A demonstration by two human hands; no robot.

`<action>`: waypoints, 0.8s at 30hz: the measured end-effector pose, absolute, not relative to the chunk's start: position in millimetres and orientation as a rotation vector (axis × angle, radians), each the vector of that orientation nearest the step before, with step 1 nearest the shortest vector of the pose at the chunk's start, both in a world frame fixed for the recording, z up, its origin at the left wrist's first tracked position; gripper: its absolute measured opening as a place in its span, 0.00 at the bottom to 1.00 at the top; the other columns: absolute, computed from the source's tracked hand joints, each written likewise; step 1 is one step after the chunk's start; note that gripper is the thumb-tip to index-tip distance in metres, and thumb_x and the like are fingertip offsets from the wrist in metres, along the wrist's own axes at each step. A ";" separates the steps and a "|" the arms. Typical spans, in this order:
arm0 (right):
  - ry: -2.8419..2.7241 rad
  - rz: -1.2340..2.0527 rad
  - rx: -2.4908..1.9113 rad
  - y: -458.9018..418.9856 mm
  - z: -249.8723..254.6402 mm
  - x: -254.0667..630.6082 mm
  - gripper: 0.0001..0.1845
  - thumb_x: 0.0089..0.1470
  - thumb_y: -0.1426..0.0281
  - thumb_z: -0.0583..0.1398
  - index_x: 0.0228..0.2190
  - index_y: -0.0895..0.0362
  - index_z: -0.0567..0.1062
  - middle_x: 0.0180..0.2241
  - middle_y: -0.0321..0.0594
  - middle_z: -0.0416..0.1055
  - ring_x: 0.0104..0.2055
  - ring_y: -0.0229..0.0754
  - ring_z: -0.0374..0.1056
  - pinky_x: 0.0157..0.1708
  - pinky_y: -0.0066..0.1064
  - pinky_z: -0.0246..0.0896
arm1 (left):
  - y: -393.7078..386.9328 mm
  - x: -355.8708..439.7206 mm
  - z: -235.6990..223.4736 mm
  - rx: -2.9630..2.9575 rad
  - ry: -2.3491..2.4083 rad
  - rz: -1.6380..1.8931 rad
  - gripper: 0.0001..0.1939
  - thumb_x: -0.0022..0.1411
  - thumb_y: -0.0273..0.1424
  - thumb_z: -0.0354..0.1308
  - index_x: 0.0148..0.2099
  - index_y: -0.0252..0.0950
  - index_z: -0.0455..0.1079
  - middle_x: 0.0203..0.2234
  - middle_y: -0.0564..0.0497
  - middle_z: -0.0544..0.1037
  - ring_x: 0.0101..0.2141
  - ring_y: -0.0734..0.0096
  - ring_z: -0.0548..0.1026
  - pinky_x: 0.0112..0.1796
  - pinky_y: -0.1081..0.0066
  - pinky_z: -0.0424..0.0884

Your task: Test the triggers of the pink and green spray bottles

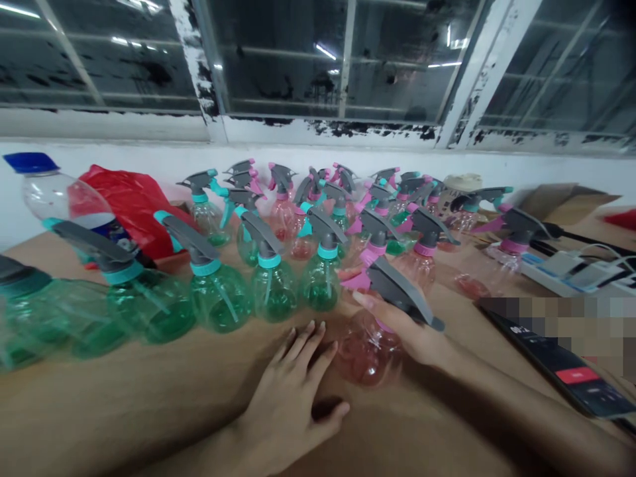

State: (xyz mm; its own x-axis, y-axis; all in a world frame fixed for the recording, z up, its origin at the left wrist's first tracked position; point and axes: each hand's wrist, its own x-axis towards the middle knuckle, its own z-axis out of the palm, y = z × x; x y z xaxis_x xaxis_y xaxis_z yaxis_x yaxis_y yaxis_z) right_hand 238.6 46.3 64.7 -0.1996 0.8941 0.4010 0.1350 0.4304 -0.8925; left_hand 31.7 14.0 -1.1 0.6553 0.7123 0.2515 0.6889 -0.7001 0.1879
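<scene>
My right hand [397, 324] is closed around the neck of a pink spray bottle [365, 354] with a grey and pink trigger head. That bottle stands nearest to me, at the right end of the front row. My left hand [298, 377] lies on the table with its fingers spread, just left of the pink bottle and holding nothing. Beyond its fingertips is a green spray bottle [320, 285] with a turquoise collar. More green spray bottles [221, 301] run leftward in a line.
Several more pink and green spray bottles crowd toward the wall. A large clear bottle with a blue cap [32, 162] and a red plastic bag [129, 199] are at the left. On the right lie a phone [551, 358] and a power strip [551, 275] with cables.
</scene>
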 end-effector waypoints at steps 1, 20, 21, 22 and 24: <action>-1.634 0.913 -0.901 46.0 64.8 238.5 0.13 0.55 0.63 0.60 0.43 0.52 0.71 0.33 0.37 0.72 0.41 0.45 0.69 0.45 0.41 0.65 | 13.7 31.7 -1.3 2.782 1.181 0.481 0.31 0.57 0.43 0.59 0.60 0.37 0.62 0.62 0.43 0.58 0.60 0.49 0.56 0.57 0.50 0.53; -1.634 0.910 -0.980 46.0 61.0 241.7 0.11 0.54 0.62 0.59 0.39 0.51 0.71 0.30 0.35 0.71 0.33 0.43 0.69 0.36 0.39 0.67 | 13.8 29.3 -2.0 2.814 1.144 0.436 0.31 0.61 0.43 0.57 0.62 0.36 0.58 0.63 0.41 0.54 0.61 0.48 0.52 0.56 0.48 0.54; -1.630 0.910 -0.978 46.0 61.3 241.6 0.11 0.54 0.61 0.59 0.38 0.51 0.71 0.30 0.35 0.70 0.33 0.43 0.69 0.36 0.39 0.67 | 13.9 29.4 -2.0 2.818 1.144 0.431 0.31 0.61 0.43 0.57 0.62 0.35 0.58 0.63 0.41 0.54 0.61 0.48 0.52 0.56 0.48 0.54; -1.627 0.913 -0.981 46.0 61.6 241.5 0.11 0.54 0.61 0.59 0.39 0.51 0.71 0.30 0.35 0.70 0.33 0.43 0.69 0.36 0.39 0.67 | 14.1 29.5 -2.1 2.822 1.142 0.427 0.31 0.61 0.43 0.57 0.62 0.35 0.58 0.63 0.40 0.54 0.61 0.47 0.52 0.56 0.48 0.54; -1.633 0.912 -0.990 46.0 62.2 241.0 0.11 0.54 0.62 0.59 0.39 0.51 0.71 0.29 0.35 0.70 0.32 0.43 0.69 0.35 0.39 0.67 | 14.1 29.4 -2.4 2.832 1.141 0.427 0.32 0.61 0.43 0.57 0.62 0.34 0.58 0.63 0.40 0.54 0.61 0.47 0.53 0.56 0.48 0.54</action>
State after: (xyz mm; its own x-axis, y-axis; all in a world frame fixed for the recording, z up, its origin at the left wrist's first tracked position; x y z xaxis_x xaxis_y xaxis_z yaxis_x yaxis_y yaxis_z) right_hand 241.0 46.0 62.2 -0.1861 0.9166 0.3537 0.1797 0.3857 -0.9050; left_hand 29.4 14.1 -2.4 0.6880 0.6875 0.2326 0.6713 -0.7246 0.1561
